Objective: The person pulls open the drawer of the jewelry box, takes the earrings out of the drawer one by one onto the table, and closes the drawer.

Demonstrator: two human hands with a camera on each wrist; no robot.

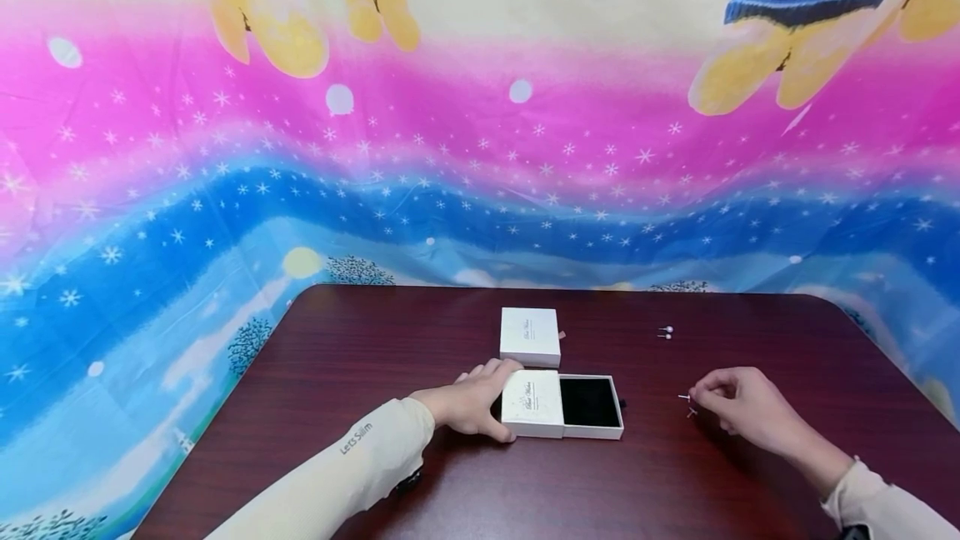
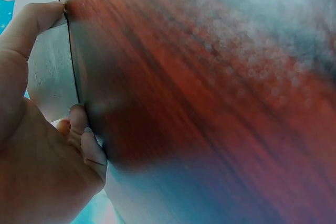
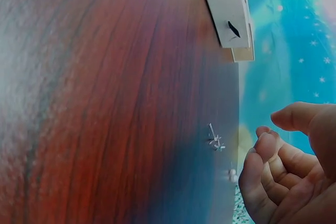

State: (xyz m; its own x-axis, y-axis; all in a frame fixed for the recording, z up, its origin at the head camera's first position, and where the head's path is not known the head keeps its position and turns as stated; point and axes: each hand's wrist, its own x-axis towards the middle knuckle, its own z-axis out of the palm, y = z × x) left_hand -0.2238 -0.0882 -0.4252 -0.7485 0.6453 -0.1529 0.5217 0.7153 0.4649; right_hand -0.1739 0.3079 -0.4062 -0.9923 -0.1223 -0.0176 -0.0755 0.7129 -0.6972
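Observation:
A small white drawer box lies on the table with its tray slid out to the right, baring a black lining. My left hand grips the box's left end, thumb on the near side and fingers on the far side. Just right of the tray, a pair of small flower-like stud earrings rests on the tabletop. Close beside them is my right hand, its thumb and forefinger bent toward each other. In the right wrist view a gap shows between these fingertips, with nothing held.
Behind the drawer box stands a second white box, closed, with a small ribbon tab at its right. Two pearl-like stud earrings lie farther back on the dark red wooden table. A printed cloth hangs behind the table.

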